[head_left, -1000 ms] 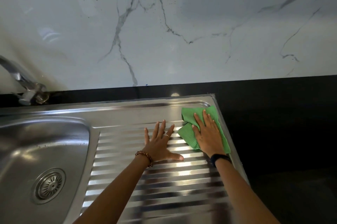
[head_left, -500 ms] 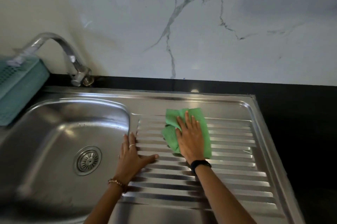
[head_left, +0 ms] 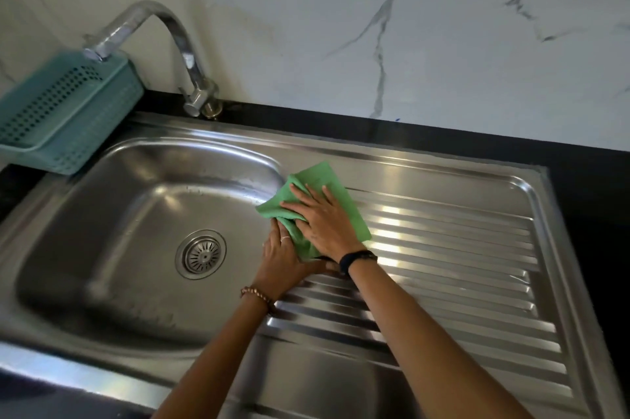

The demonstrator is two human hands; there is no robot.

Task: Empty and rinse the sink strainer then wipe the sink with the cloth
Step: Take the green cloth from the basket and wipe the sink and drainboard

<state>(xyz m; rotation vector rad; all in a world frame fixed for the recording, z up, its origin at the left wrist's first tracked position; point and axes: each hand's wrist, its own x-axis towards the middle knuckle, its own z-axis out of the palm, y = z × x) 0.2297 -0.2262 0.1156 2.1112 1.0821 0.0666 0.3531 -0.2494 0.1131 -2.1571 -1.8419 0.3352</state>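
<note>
The right hand (head_left: 325,221) lies flat, fingers spread, pressing the green cloth (head_left: 318,205) onto the sink's (head_left: 443,163) rim where basin meets drainboard (head_left: 460,265). The left hand (head_left: 284,260) sits just at its seven o'clock — fingertips tucked under the cloth's near edge, so I cannot tell their grip. The cloth's long axis runs from eleven to five o'clock. The strainer (head_left: 201,254) sits in the drain, at nine o'clock of the hands.

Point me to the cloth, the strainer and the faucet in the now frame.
cloth (head_left: 315,176): head view, bare upper corner above the fingers.
strainer (head_left: 201,255): head view, centre of the slotted disc in the basin.
faucet (head_left: 185,53): head view, descending part of the curved spout.
</note>
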